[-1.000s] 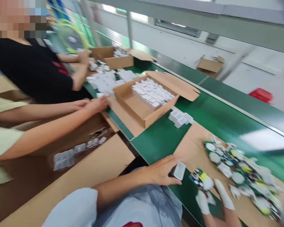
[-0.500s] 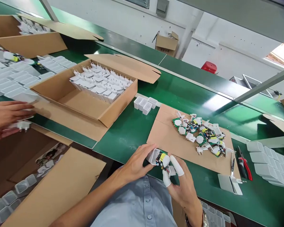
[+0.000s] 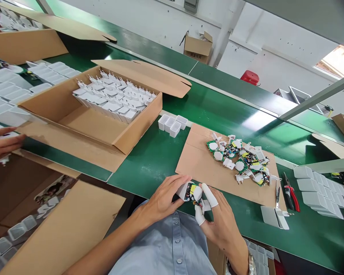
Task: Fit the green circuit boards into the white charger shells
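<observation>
My left hand (image 3: 167, 194) grips a small white plastic housing (image 3: 183, 191), its open end turned to the right. In my right hand (image 3: 219, 214), thumb and forefinger in white finger cots, is a circuit board (image 3: 195, 192) with a yellow part and a white round pad. The board's left end sits in the mouth of the housing; how deep it goes is hidden. A white plug piece (image 3: 205, 205) hangs at the board's right end, by my fingers. Just beyond, more boards (image 3: 240, 158) with plug pieces lie heaped on a cardboard sheet (image 3: 195, 160).
Left of the sheet stand several empty housings (image 3: 172, 125). A carton (image 3: 137, 131) holds rows of assembled plugs. Pliers (image 3: 291, 194), a white adapter (image 3: 275, 217) and stacked housings (image 3: 318, 191) are on the right. At far left a co-worker's hand (image 3: 2, 143) holds a white part.
The board appears slightly further into the housing, and both hands have tilted a little. The whole view has shifted slightly; the co-worker's hand is further left.
</observation>
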Demonstrator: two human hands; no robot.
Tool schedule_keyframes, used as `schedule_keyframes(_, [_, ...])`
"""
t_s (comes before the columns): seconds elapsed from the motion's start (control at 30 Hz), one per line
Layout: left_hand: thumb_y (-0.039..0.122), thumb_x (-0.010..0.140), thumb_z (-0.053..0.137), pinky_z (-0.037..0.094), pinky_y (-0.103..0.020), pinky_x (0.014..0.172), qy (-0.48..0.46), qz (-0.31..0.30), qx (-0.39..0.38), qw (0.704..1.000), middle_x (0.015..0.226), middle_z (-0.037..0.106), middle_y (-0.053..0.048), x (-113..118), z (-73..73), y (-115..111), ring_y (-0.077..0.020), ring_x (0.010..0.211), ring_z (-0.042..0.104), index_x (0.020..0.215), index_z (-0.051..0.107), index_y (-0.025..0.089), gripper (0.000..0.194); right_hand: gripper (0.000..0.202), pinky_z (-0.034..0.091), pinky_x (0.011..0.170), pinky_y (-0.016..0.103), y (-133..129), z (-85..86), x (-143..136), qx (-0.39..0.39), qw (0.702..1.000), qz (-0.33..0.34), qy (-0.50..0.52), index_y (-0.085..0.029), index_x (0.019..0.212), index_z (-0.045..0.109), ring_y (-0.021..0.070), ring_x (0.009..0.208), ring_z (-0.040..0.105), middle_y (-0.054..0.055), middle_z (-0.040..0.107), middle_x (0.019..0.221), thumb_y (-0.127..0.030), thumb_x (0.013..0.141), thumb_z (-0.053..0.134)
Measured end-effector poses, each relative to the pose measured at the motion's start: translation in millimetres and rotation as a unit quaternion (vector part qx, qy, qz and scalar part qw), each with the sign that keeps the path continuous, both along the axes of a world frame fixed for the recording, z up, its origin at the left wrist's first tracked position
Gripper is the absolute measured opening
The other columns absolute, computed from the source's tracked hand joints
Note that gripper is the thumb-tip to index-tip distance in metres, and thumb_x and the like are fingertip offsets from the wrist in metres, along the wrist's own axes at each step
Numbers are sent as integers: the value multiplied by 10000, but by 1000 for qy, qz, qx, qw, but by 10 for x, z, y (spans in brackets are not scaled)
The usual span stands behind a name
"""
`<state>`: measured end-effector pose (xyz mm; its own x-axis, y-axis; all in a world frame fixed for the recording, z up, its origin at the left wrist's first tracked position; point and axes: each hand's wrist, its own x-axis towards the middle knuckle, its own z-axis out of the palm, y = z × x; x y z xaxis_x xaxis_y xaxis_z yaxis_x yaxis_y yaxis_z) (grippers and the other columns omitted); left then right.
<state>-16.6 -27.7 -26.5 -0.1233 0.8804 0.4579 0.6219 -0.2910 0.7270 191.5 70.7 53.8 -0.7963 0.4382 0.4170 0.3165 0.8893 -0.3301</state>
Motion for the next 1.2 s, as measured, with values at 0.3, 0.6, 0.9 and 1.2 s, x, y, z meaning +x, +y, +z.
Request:
schedule_keyframes(0.3, [159, 1020, 661, 586, -450, 1128, 15, 10, 16, 1000, 1474, 696, -93, 3, 9, 6, -273, 1348, 649, 1700, 324, 293, 771, 682, 674, 866, 485, -7, 6, -14, 34, 999, 4, -26, -107, 1636, 365, 315, 1097, 716, 184, 741, 1223, -95, 977, 536])
schedule_keyframes(0.6, [156, 1026, 660, 576, -456, 1135, 14, 7, 18, 1000, 1474, 692, -105, 12, -18, 11, -279, 1359, 646, 1691, 338, 280, 749, 588, 658, 891, 498, -5, 64, -56, 61, 996, 7, -58, -92, 1526, 469, 330, 1092, 677, 165, 734, 1217, -79, 942, 531])
schedule_keyframes(0.9, [150, 1020, 664, 575, -458, 1143, 7, 5, 22, 1000, 1473, 694, -118, 0, 0, 17, -280, 1368, 648, 1690, 324, 269, 761, 683, 648, 891, 492, 23, 87, -69, 52, 997, 14, -53, -117, 1620, 374, 328, 1124, 682, 163, 725, 1232, -80, 958, 536])
schedule_keyframes(1.2, [152, 1014, 681, 583, -464, 1137, 4, 8, 11, 1000, 1475, 694, -113, -7, 14, 9, -282, 1362, 659, 1694, 314, 284, 784, 724, 655, 880, 491, 11, 99, -75, 45, 997, 8, -60, -135, 1647, 342, 333, 1126, 698, 164, 736, 1238, -73, 953, 542])
